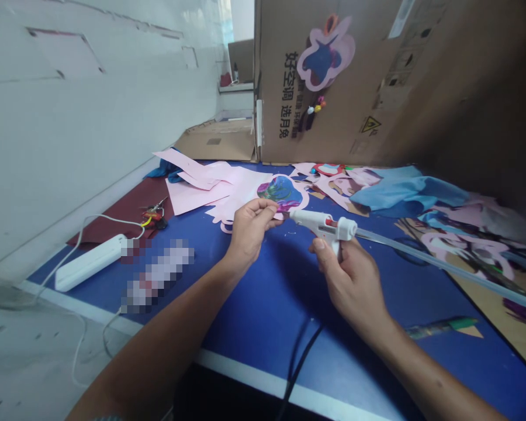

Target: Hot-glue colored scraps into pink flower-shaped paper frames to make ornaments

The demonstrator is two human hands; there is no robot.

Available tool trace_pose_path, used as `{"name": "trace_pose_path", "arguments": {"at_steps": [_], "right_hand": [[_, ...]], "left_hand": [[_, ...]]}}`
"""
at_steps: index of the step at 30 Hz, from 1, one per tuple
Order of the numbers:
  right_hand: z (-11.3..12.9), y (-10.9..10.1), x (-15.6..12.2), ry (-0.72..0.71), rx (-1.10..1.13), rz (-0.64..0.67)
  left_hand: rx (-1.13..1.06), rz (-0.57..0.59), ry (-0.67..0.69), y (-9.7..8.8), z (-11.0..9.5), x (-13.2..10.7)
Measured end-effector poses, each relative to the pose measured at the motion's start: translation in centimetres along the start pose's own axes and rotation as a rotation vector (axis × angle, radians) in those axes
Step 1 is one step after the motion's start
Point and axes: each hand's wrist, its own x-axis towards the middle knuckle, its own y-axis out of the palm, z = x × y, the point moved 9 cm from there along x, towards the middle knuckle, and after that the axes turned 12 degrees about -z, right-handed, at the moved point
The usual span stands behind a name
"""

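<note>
1. Far left: a white power strip [90,262] lies on the blue mat [267,304] close to the mat's left edge, its white cable [109,219] looping toward the wall. This placement appears to keep the socket beside the work area and off it.

2. Behind it, a maroon sheet [127,213] and loose pink sheets [201,187] lie overlapped along the far side of the mat, leaving the near centre of the mat bare.

3. Left hand [249,231]: closed in a pinch, thumb and fingertips gripping the near edge of the paper cutout [284,192]. The cutout is pink with a painted multicoloured centre and rests on the pink sheets. The pinch seems to steady the edge nearest the nozzle.

4. Right hand [355,280]: wrapped around the grip of the white glue gun [322,225], a finger at the trigger. The nozzle points left, just beside the left fingertips and the cutout's edge. A clear glue stick [442,266] projects from the rear, running well out to the right above the mat.

5. A black cord [298,362] drops over the near mat edge between the forearms.

6. Right: a cardboard box [377,88] stands upright as a wall along the far and right sides, limiting room there. A second cutout [324,55] is fixed to its face. A blue sheet [403,193] and paper scraps crowd its base; a green pen [438,327] lies near the right forearm
</note>
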Motion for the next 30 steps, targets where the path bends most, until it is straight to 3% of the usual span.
{"name": "trace_pose_path", "arguments": {"at_steps": [21,30], "right_hand": [[0.3,-0.2,0.1,0.007,-0.007,-0.007],[-0.5,-0.9,-0.1,0.075,-0.029,-0.034]], "left_hand": [[0.017,-0.006,0.004,-0.1,-0.1,0.0],[0.017,-0.080,-0.004,-1.0,-0.5,0.7]]}}
